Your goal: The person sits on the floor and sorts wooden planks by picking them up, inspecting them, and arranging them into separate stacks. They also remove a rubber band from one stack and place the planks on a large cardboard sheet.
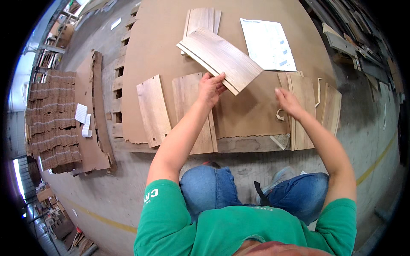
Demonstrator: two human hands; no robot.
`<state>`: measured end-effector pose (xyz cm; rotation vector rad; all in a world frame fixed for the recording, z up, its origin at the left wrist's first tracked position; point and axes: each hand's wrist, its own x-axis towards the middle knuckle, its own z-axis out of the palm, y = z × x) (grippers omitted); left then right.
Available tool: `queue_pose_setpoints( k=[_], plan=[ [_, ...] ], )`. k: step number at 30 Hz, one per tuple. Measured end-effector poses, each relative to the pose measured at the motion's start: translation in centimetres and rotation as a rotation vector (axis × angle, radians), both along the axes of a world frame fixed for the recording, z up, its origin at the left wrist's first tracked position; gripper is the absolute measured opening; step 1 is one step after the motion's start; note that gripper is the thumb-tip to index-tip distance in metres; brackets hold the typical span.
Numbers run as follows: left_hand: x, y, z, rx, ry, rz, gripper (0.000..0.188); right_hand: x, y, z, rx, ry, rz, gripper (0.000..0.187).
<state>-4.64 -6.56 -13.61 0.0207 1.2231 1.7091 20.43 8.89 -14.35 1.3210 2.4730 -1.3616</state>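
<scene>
My left hand [209,88] grips the lower edge of a light wood-grain board [224,57], thumb on its face, and holds it slantwise above the cardboard sheet. A groove and small holes run along the board's near long edge. Behind it, partly covered, lie other boards [200,19]. My right hand [288,102] is closed, its fingertips curled together; what they hold, if anything, is hidden. It hovers over a stack of narrow boards [303,117]. On the left lie a board with holes [154,109] and a grooved board [188,123], partly behind my left forearm.
A cardboard sheet [162,42] covers the pallet [117,87]. A printed sheet [268,45] lies at the back. Torn strips [279,114] and another board [331,109] are at right. Stacked cardboard [53,119] stands left; scrap boards [344,45] lie far right.
</scene>
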Motion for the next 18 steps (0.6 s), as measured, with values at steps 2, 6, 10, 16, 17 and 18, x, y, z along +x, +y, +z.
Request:
queue_pose_setpoints(
  k=[2,6,10,16,17,18],
  plan=[
    [-1.3,1.4,-0.9,-0.022,0.007,0.043,0.024,3.6,-1.6,-1.6,-0.040,0.025,0.040,0.044],
    [-4.0,4.1,-2.3,0.028,0.062,0.147,0.023,7.3,-4.4,-1.5,-0.221,-0.102,0.097,0.044],
    [-7.4,7.4,-6.2,0.009,0.054,0.232,0.019,7.7,-4.3,-1.1,-0.326,-0.123,0.086,0.041],
    [-7.5,8.7,-8.7,0.001,0.003,0.328,0.028,7.2,-3.9,0.6,-0.128,-0.018,0.197,0.033],
    [-7.2,8.8,-8.8,-0.003,0.007,0.310,0.028,7.3,-3.8,0.5,-0.110,-0.008,0.203,0.032],
    [-7.3,8.8,-8.8,-0.008,0.015,0.302,0.028,7.1,-3.8,0.6,-0.145,-0.001,0.187,0.032]
  ],
)
